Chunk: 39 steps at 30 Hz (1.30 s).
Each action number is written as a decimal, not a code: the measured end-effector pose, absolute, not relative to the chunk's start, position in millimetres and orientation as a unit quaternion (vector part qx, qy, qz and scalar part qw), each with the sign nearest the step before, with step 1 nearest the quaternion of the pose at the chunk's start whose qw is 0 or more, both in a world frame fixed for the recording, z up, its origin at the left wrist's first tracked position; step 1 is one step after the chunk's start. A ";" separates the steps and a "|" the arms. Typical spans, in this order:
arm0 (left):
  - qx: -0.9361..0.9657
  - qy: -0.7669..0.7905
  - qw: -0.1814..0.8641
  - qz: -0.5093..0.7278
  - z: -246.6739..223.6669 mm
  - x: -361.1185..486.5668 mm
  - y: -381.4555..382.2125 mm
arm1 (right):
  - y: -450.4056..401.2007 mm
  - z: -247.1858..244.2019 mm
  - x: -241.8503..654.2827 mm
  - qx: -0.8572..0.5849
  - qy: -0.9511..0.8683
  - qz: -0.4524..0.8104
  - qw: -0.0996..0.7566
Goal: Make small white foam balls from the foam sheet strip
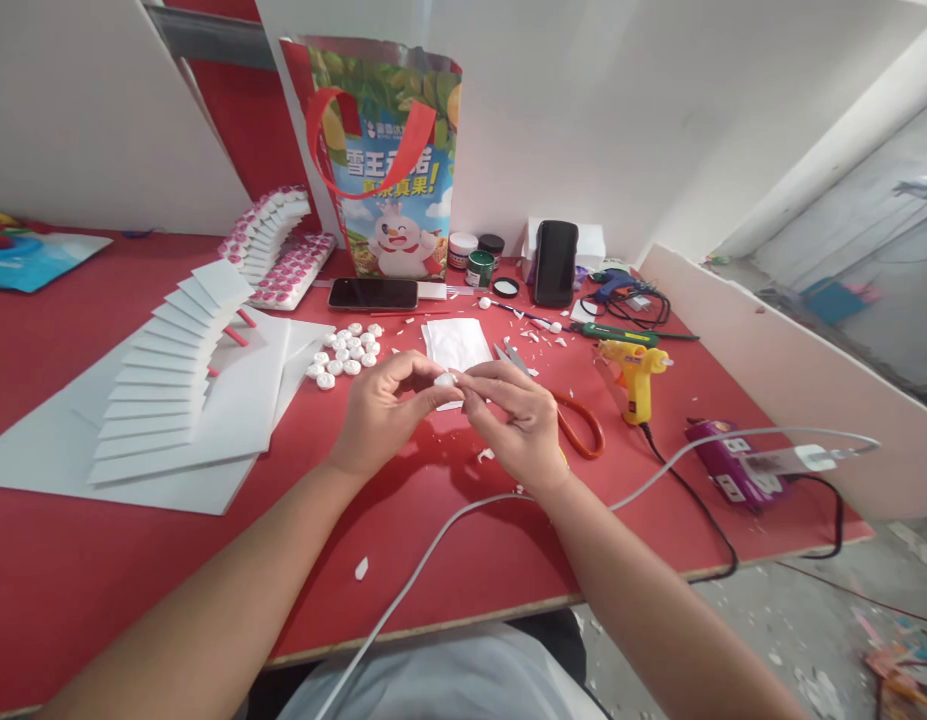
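Observation:
A small white rounded piece point(445, 380) is pinched between the fingertips of my left hand point(384, 410), above the red table point(320, 590). The fingers of my right hand point(514, 420) are closed and press against the right side of the same piece. Its exact form is partly hidden by the fingers. Just beyond my hands lies a white sheet of paper point(457, 343). Scissors with orange handles point(583, 430) rest beside my right hand, partly covered by it. To the left of my left hand sits a cluster of several small white rounded pieces point(343, 352).
White foam boards point(238, 430) and a curved stepped white structure point(152, 375) occupy the left. A printed bag point(395, 170) stands at the back near a phone point(373, 294) and jars point(479, 268). A yellow glue gun point(638, 380), purple device point(737, 465) and cables lie right.

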<state>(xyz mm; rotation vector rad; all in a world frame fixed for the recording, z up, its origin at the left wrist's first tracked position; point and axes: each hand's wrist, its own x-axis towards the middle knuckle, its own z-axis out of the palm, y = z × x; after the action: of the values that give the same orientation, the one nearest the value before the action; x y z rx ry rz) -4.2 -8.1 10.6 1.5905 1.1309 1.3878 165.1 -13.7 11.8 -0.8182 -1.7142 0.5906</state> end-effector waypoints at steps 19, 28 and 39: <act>0.744 0.425 0.179 0.483 4.1 -17.0 -1.3 | -9.9 7.0 175.3 -0.293 -0.803 0.127 0.503; 0.795 0.415 0.095 0.432 2.4 -19.4 0.1 | -11.4 9.4 176.9 -0.272 -0.867 0.008 0.417; 0.803 0.414 -0.002 0.430 1.2 -17.6 1.0 | -13.0 6.7 169.3 -0.336 -0.750 0.253 0.510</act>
<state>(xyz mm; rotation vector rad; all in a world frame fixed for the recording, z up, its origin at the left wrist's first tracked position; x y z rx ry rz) -17.6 1.0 1.2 2.5247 1.3012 1.3525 169.3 -13.0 6.7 -0.8101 -1.8070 0.6093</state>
